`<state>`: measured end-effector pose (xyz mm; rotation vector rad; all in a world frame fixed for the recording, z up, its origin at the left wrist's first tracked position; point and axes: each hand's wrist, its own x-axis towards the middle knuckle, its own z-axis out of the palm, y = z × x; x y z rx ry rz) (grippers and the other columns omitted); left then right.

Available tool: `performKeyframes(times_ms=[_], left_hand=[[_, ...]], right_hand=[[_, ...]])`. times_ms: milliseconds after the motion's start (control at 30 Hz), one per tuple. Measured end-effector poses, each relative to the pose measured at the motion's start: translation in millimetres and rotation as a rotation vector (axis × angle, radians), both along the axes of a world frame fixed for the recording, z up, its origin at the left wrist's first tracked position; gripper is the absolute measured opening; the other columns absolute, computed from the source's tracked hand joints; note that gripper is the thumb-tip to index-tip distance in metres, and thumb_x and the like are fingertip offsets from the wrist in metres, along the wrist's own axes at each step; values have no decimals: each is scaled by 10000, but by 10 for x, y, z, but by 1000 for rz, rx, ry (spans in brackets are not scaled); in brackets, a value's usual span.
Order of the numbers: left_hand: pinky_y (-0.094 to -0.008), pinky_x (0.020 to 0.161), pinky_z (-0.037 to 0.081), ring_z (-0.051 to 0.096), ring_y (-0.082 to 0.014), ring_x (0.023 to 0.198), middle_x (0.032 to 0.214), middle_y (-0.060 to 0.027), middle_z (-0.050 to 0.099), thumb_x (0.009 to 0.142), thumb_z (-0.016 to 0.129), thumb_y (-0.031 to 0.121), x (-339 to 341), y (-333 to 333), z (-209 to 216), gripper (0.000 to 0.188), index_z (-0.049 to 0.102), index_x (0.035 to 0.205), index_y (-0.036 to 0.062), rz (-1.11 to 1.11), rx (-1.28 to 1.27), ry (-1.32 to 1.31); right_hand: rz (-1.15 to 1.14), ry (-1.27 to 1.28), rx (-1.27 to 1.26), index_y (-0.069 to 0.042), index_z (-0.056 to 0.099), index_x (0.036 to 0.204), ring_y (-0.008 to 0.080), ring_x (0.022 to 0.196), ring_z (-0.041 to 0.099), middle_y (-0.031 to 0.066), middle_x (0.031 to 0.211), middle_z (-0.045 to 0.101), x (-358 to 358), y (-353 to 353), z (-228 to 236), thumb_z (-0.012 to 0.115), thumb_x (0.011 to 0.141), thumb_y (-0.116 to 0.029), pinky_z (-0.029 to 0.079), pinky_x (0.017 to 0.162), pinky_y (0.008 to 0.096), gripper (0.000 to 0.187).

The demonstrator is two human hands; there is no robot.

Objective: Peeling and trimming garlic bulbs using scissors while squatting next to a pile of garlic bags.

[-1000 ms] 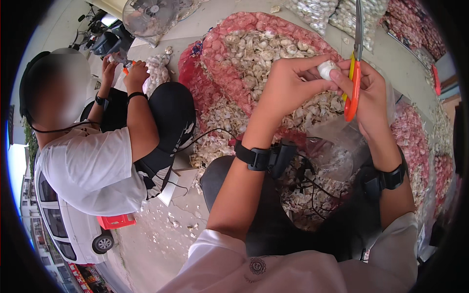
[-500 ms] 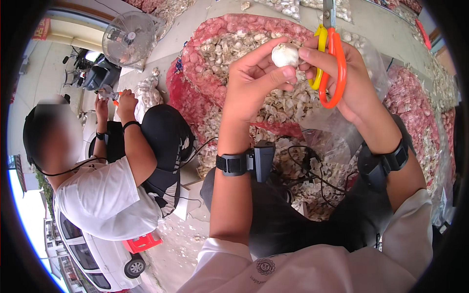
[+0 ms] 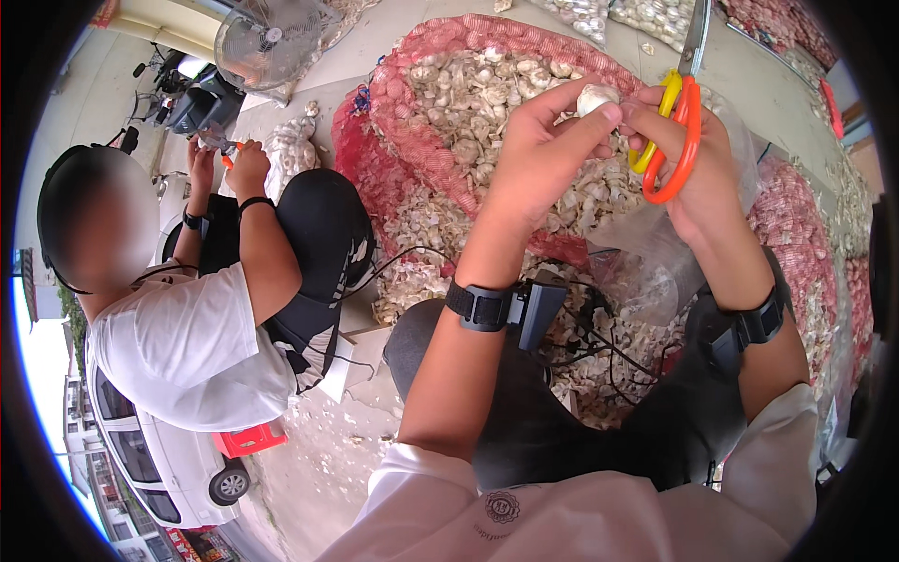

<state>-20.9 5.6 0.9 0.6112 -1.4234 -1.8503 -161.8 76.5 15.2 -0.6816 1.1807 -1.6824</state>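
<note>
Garlic (image 3: pixel 596 97) in left hand (image 3: pixel 543 155), scissors (image 3: pixel 694 114) in curled right hand (image 3: pixel 710 176) (clear plastic (image 3: pixel 646 267) apparently before red mesh sack (image 3: pixel 478 36))

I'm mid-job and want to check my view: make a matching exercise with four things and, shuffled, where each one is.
Things:
1. garlic bulb
2. scissors
3. fan
4. van

Places:
A. picture's lower left
B. near the picture's top edge, left of the red mesh sack
C. in the fingers of the left hand
D. in the right hand

Pairs: 1-C, 2-D, 3-B, 4-A
</note>
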Motion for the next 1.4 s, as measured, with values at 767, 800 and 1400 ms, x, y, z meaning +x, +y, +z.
performKeyframes(times_ms=[767,800,1400], left_hand=[[-279,671,562,639,-138,729,891,-43,642,855,654,149,136,-85,14,284,606,1073,-27,227,293,211],[-279,671,562,639,-138,729,891,-43,642,855,654,149,129,-89,5,284,606,1073,-27,238,291,216],[-298,865,562,661,-174,959,1046,-102,670,862,622,28,-27,-9,-110,247,602,1102,-24,66,259,200]], right_hand=[[149,101,48,-16,600,968,120,715,596,56,826,653,-108,33,27,763,761,-110,467,647,233,280],[161,104,46,-16,600,968,120,715,596,56,826,653,-143,39,9,763,761,-110,467,647,233,280],[1,442,-26,9,612,964,83,777,635,68,869,677,-142,30,-45,761,787,-76,495,664,208,246]])
